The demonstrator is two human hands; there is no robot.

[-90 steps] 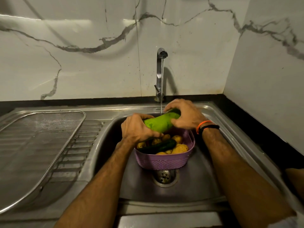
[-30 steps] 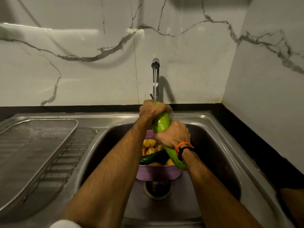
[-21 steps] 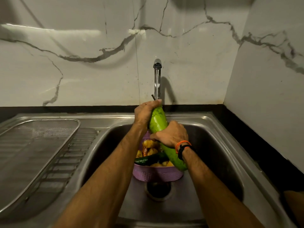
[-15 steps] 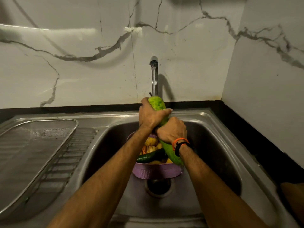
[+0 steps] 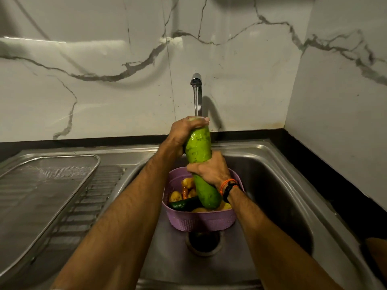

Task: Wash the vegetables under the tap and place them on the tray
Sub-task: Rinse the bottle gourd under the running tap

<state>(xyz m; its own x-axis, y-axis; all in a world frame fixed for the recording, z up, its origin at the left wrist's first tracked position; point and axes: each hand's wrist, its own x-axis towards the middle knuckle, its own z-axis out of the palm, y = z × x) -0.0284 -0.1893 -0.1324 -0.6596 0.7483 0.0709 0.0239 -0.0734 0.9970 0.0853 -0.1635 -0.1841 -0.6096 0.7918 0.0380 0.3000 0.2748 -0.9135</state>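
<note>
A long light-green gourd stands nearly upright over the sink, under the running tap. My left hand wraps its top end, where the water falls. My right hand grips its middle. The gourd's lower end hangs over a purple basket that holds yellow potatoes, a dark green cucumber and a small red piece. A metal mesh tray lies on the drainboard at the left.
The steel sink basin has its drain just in front of the basket. Marble walls close off the back and the right. A black counter strip runs along the sink's right side.
The gourd went from lying across the basket to standing upright under the water. My left hand slid up to its top end, and my right hand holds lower down.
</note>
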